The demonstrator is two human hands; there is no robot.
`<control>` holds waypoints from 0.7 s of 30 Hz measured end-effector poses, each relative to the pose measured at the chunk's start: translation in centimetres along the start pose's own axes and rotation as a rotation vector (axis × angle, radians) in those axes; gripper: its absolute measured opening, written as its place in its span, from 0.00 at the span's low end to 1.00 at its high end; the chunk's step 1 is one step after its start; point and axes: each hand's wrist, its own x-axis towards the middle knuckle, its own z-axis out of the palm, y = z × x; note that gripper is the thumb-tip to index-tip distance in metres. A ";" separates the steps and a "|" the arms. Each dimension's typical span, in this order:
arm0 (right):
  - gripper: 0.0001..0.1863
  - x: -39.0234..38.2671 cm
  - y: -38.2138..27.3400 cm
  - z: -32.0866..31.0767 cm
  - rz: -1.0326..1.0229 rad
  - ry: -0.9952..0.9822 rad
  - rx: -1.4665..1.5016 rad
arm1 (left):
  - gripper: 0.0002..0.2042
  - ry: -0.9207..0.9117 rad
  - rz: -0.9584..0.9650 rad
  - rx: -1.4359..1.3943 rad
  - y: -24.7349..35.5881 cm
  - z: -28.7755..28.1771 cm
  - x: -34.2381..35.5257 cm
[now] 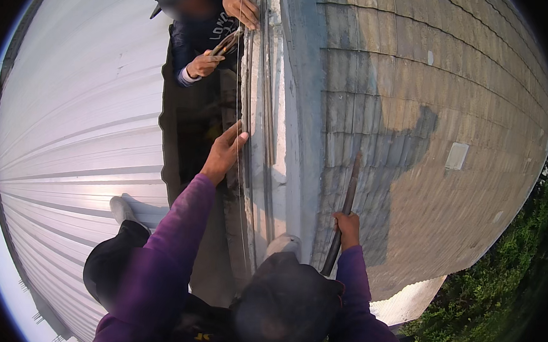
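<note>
My left hand point(222, 154) reaches forward to the edge of a whitish concrete ledge point(282, 140), its thumb and fingers closed around a thin metal rod point(247, 100) that runs along that edge. To the right, my right hand point(347, 229) is wrapped around a long dark bar point(337, 242). The bar slants over the tiled roof, its narrower brownish tip pointing away from me. Across the gap, a co-worker holds pliers point(226, 43) in one hand, near the rods. The co-worker's other hand point(241, 9) rests on the rods' far end.
Corrugated metal sheeting point(83, 115) spreads out on the left, beside a dark gap point(195, 128). Weathered roof tiles point(473, 202) slope down to the right towards green bushes point(478, 315). A thin string point(242, 216) runs along the ledge. My boots rest on the sheeting and the ledge.
</note>
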 end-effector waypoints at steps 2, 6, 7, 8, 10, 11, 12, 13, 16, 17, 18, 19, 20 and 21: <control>0.07 -1.5 -2.4 0.7 -0.010 -0.012 0.114 | 0.32 0.046 -0.074 -0.199 0.5 0.6 -1.2; 0.07 -7.3 -7.8 1.6 0.010 -0.066 0.269 | 0.30 0.263 -0.095 -0.266 -0.9 2.2 -5.0; 0.07 -8.4 -8.9 1.8 0.003 -0.057 0.305 | 0.29 0.360 -0.081 -0.179 -2.7 2.3 -5.7; 0.07 -9.8 -10.2 2.4 -0.023 -0.077 0.299 | 0.28 0.459 -0.081 -0.093 -4.8 2.5 -6.8; 0.08 -12.5 -12.9 2.3 -0.082 -0.069 0.313 | 0.24 0.655 0.038 0.142 -0.9 5.2 -10.5; 0.08 -13.8 -13.9 2.8 -0.128 -0.085 0.321 | 0.24 0.698 0.095 0.200 0.5 5.7 -12.3; 0.09 -14.9 -14.8 3.0 -0.176 -0.093 0.329 | 0.24 0.733 0.153 0.254 1.6 6.3 -13.6; 0.09 -15.9 -15.5 3.1 -0.223 -0.097 0.339 | 0.22 0.624 0.173 0.211 2.8 6.8 -14.6; 0.09 -18.1 -17.6 3.4 -0.397 -0.247 0.288 | 0.16 0.308 0.222 0.067 5.9 8.4 -16.1; 0.08 -18.5 -18.1 3.7 -0.430 -0.288 0.262 | 0.14 0.217 0.242 0.016 6.9 9.1 -15.6; 0.08 -19.0 -18.3 3.9 -0.463 -0.329 0.235 | 0.12 0.124 0.261 -0.032 7.7 9.6 -15.3; 0.07 -19.2 -18.6 4.3 -0.501 -0.361 0.212 | 0.11 0.152 0.321 -0.007 8.2 10.0 -15.0; 0.08 -19.6 -18.8 4.9 -0.527 -0.400 0.203 | 0.11 0.175 0.374 0.016 8.5 10.5 -14.9; 0.08 -19.9 -19.0 5.5 -0.552 -0.442 0.192 | 0.10 0.201 0.426 0.037 8.8 10.8 -14.7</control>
